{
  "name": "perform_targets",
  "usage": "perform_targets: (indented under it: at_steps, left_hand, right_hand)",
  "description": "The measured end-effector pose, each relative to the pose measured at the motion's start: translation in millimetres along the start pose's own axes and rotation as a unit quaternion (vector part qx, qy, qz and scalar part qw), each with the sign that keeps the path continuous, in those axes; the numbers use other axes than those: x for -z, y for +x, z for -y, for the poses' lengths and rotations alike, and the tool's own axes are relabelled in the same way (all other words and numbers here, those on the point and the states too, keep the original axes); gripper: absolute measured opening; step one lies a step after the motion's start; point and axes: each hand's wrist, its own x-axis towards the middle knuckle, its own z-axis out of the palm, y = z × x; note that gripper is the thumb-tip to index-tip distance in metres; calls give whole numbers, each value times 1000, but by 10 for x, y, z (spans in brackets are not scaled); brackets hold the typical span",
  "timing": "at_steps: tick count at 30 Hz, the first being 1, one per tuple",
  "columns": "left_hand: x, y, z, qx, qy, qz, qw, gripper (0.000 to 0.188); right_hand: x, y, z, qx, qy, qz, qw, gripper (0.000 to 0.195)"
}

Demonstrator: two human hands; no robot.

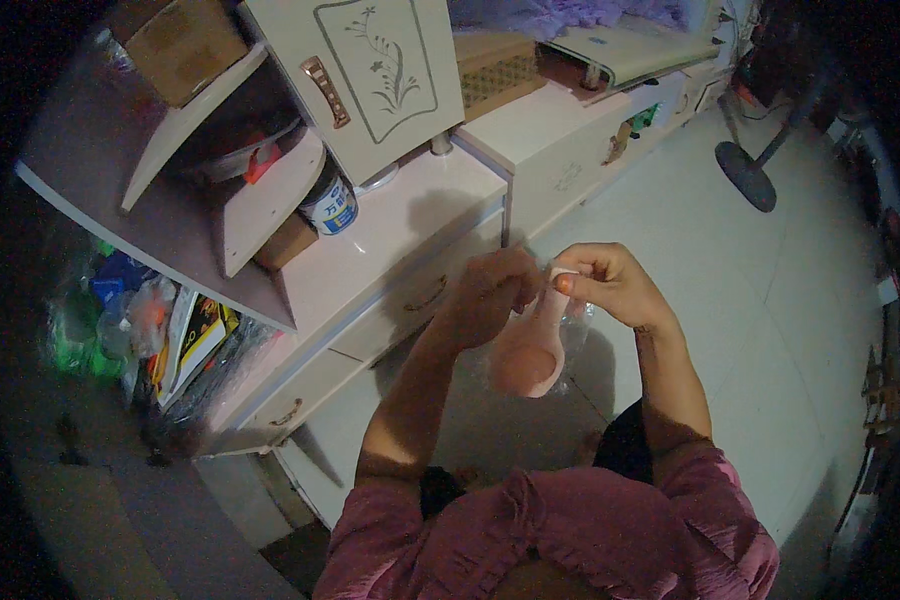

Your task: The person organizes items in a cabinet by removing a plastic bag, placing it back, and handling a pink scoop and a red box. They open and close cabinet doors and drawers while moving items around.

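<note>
Between my hands hangs a pale pink object with a narrow neck and a rounded, hollow lower end (546,322); its exact kind is unclear. My right hand (607,285) pinches its top between thumb and fingers. My left hand (499,289) is beside the neck in shadow, its fingers curled; whether it grips the object or its edge cannot be told. Clear plastic film (576,322) shows around and behind the pink object, near my right fingers.
At the left stand a low cabinet with drawers (379,322), an open corner shelf (180,142) and a tub with a blue and white label (334,206). Plastic bags (146,315) lie beyond the shelf. Pale floor (690,247) and a stand's round base (746,176) are at the right.
</note>
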Motion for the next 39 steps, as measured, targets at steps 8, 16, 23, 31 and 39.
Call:
perform_targets:
  at_steps: [8,16,23,31,39]
  left_hand:
    - [145,73,62,-39,114,-106,987,9]
    - [-207,45,54,85,123,-242,959,17]
    - [-262,-43,239,-151,525,-201,813,32]
    - [-606,95,129,-110,507,-180,836,51]
    - [-582,150,266,-163,357,-188,900,66]
  right_hand:
    - [12,6,-68,14,0,-79,997,9]
    - [-90,60,-139,48,0,-111,993,9]
    - [-171,63,-108,-22,-27,-136,990,11]
    - [-149,141,-262,51,92,-251,962,18]
    - [2,-5,-180,41,230,-144,962,43]
